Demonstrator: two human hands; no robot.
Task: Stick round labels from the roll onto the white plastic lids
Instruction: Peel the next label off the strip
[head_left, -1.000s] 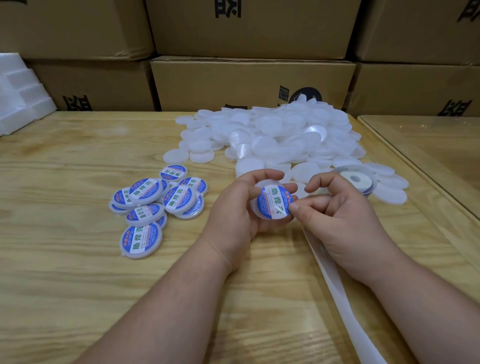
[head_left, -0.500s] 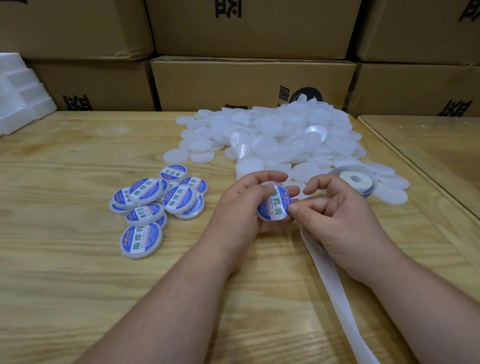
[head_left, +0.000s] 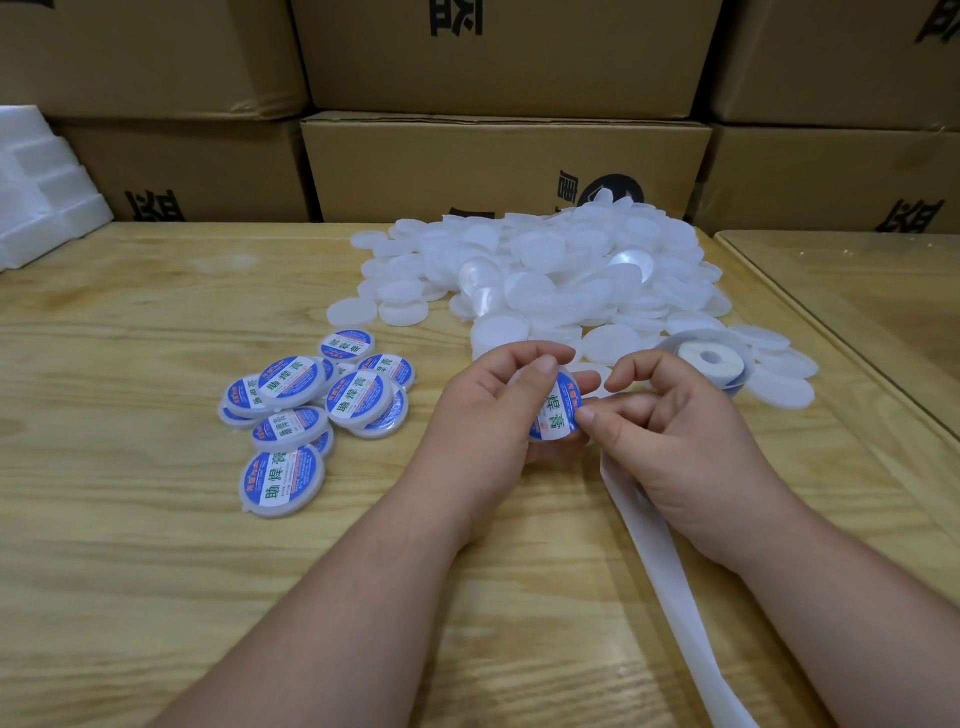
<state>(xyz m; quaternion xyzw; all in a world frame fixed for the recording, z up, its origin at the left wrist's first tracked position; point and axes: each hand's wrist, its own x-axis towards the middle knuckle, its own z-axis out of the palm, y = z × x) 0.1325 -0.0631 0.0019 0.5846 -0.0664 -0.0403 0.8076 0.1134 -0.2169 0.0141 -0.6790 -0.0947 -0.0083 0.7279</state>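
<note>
A round white plastic lid bearing a blue-and-white round label is clamped in the left hand above the wooden desk. The label's edge is pressed by the right hand's fingertips. Smoothing appears under way; next, the lid is likely owed to the labelled pile.

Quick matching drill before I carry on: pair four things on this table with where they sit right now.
Things:
1. label roll
2. labelled lids
3. blank lids
4. backing strip

Places:
A. heaped at the far middle of the table
B. trailing toward the near edge, under the right hand
C. small cluster left of the left hand
D. at the heap's near right edge, beyond the right hand

Pairs: 1-D, 2-C, 3-A, 4-B
</note>
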